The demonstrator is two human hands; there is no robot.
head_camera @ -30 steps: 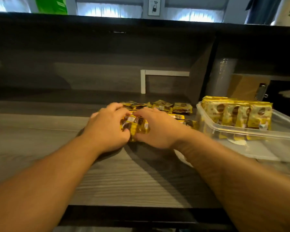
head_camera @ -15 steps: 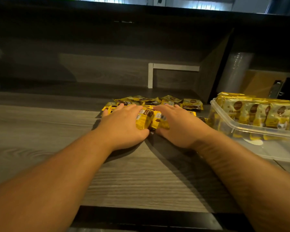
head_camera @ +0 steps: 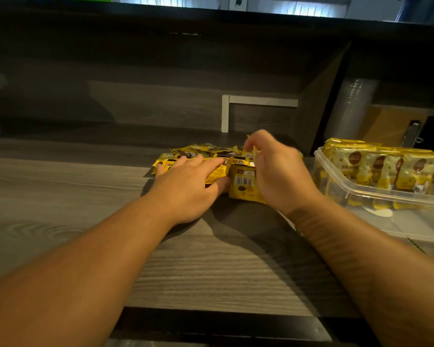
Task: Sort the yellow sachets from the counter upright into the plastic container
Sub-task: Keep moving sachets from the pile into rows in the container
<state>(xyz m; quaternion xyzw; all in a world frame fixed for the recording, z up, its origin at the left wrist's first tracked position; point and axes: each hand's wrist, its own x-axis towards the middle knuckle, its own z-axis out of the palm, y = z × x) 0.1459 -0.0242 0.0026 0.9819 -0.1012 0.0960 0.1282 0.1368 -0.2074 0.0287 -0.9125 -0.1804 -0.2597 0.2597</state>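
Right grip (head_camera: 273, 171) clamps an upright sachet (head_camera: 243, 182); left grip (head_camera: 188, 181) lies flat, fingers apart, on loose sachets (head_camera: 206, 151); container (head_camera: 376, 196) right.

I read this as a shop or café service counter: grey wood-grain desk (head_camera: 60, 196) under a raised dark ledge (head_camera: 211, 23), sleeved disposable cups (head_camera: 348, 108) far right, bright windows (head_camera: 298, 6) beyond.

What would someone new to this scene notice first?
Probably the loose pile of yellow sachets lying mid-counter, with the left hand spread flat on them and the right hand gripping a few stood on edge. Next, the clear plastic container at the right, with a row of upright sachets inside.
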